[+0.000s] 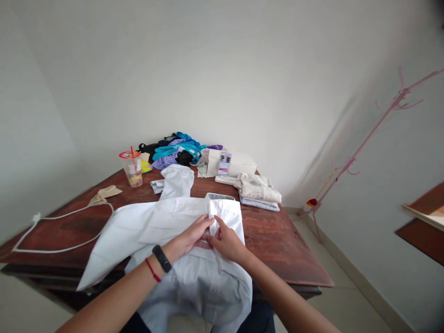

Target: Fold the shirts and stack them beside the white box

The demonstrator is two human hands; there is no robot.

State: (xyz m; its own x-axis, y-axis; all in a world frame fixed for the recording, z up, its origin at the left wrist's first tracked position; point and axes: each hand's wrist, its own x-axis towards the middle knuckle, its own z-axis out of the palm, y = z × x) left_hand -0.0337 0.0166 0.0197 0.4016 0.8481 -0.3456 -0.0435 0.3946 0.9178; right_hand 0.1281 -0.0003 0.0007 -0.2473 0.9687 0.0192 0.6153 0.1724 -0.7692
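A white long-sleeved shirt (173, 217) lies over the near edge of the table, its lower part hanging toward my lap. One sleeve stretches left and the other lies toward the back. Close to the collar (222, 197), my left hand (196, 235) pinches the front edge of the shirt. My right hand (225, 238) meets it there, fingers closed on the same strip of cloth. The fingertips of both hands nearly touch. Whether a button lies between them is too small to tell.
A dark red wooden table (274, 249) carries a plastic cup with a straw (132, 169), a white hanger-like loop (69, 250), a beige cloth (106, 194), a heap of clothes (180, 150), a white box (239, 163) and folded clothes (260, 192). A pink coat stand (367, 129) leans at right.
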